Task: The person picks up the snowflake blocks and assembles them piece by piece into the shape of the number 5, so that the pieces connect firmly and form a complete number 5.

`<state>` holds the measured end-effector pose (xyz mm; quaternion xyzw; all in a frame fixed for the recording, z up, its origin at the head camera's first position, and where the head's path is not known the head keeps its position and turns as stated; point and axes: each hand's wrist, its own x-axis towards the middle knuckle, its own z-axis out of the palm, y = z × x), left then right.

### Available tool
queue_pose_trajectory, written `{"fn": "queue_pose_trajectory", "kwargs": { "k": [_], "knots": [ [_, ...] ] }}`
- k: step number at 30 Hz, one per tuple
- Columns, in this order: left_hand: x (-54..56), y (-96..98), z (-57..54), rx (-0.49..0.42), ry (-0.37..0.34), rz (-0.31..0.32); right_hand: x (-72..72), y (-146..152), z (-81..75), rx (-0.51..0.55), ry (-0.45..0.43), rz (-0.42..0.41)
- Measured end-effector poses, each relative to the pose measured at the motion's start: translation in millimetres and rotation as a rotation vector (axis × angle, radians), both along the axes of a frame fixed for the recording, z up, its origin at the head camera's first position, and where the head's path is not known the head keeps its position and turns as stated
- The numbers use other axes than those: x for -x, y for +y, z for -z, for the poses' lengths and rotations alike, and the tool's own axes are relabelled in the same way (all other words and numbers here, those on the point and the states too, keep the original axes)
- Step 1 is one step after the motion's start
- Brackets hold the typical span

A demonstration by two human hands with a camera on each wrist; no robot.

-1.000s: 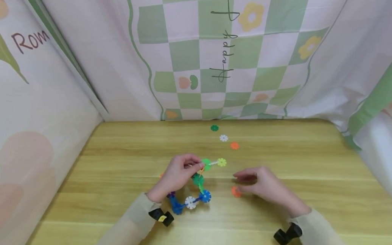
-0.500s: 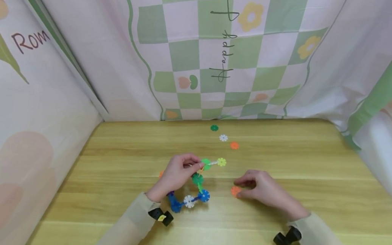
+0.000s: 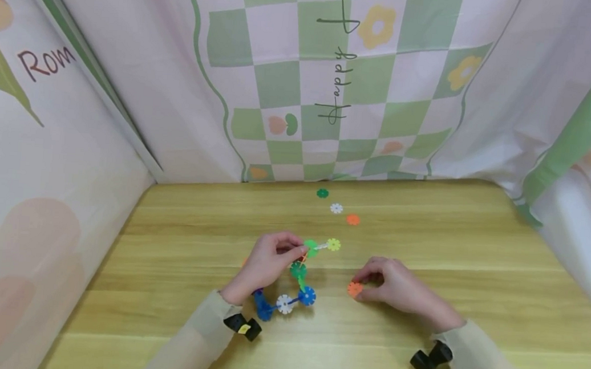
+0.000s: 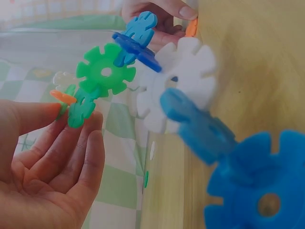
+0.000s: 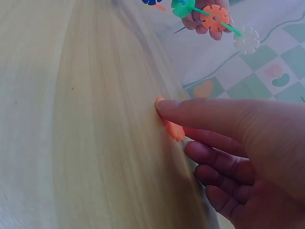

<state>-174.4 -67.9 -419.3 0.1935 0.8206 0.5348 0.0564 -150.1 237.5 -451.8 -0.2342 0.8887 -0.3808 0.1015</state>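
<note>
My left hand (image 3: 269,261) pinches a chain of interlocking plastic snowflake discs (image 3: 285,304) between thumb and fingers. The chain curves down toward the table in blue, white and green, with a yellow disc (image 3: 334,245) at its far tip. Up close in the left wrist view, a green disc (image 4: 90,71) and a large blue disc (image 4: 290,167) show slotted edges. To the right, my right hand (image 3: 396,286) pinches a single orange snowflake disc (image 3: 354,290) low over the wood. In the right wrist view, the thumb covers part of that orange disc (image 5: 175,130).
Beyond the hands, a loose green disc (image 3: 323,193), a white disc (image 3: 336,208) and another orange disc (image 3: 353,219) lie in a slanting row on the wooden table (image 3: 477,237). A patterned curtain (image 3: 323,83) hangs along the back edge.
The right hand's fingers have closed in on the orange disc, which now sits between thumb and fingertips. The left hand keeps its place with the chain.
</note>
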Motion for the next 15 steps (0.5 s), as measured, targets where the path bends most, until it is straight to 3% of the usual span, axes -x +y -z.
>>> {"fn": "queue_pose_trajectory", "kwargs": {
  "k": [15],
  "knots": [
    [0.8, -0.5, 3.7, -0.027, 0.004, 0.012, -1.5, -1.8, 1.9, 0.049, -0.045, 0.012]
  ]
}}
